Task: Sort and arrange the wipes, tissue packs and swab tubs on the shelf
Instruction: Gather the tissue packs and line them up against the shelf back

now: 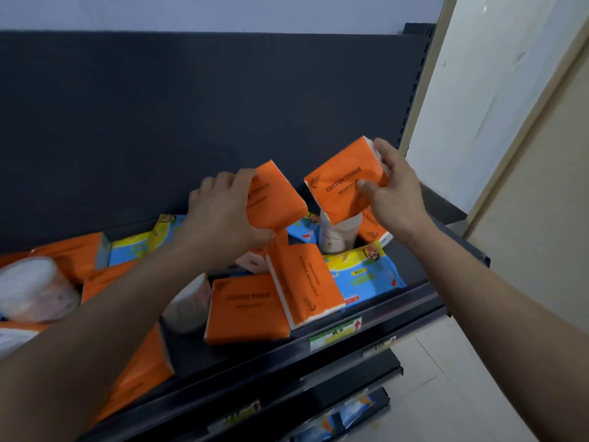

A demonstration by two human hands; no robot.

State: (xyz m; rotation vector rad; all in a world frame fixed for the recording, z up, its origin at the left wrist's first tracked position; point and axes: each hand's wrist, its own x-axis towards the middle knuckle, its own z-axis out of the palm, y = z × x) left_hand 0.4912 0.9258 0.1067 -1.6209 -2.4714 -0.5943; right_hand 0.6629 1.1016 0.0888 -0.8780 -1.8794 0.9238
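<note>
Tissue pack [275, 199] in an orange wrapper sits clenched in the left grip [220, 215] above the shelf [223, 355], fingers curled over its top edge, the pack tilted with its printed face turned to the right. The right grip [395, 189] grasps a second tissue pack [344, 183], also orange. Its thumb is on the printed front and its fingers are over the far end, and it holds the pack tilted, just beside the first but not touching it. Both hang in the air before the dark back panel [191, 122].

Below them on the shelf, a flat orange pack [248, 307] lies face up near the front edge, and a leaning orange pack [306, 282] rests against its right side, propped on a long edge. Just right of that lies a blue and yellow wipes pack [366, 269], with a white pouch [334, 234] standing behind it and another orange pack [376, 228] beside the pouch. A swab tub [191, 301] shows left of the flat pack, partly hidden by the left forearm. A second tub [35, 288] — blurred — lies at the far left among more orange packs [73, 253]. More wipes packs [134, 247] stand along the back at the left. A green and white price label [334, 330] sits on the shelf's front rail.
</note>
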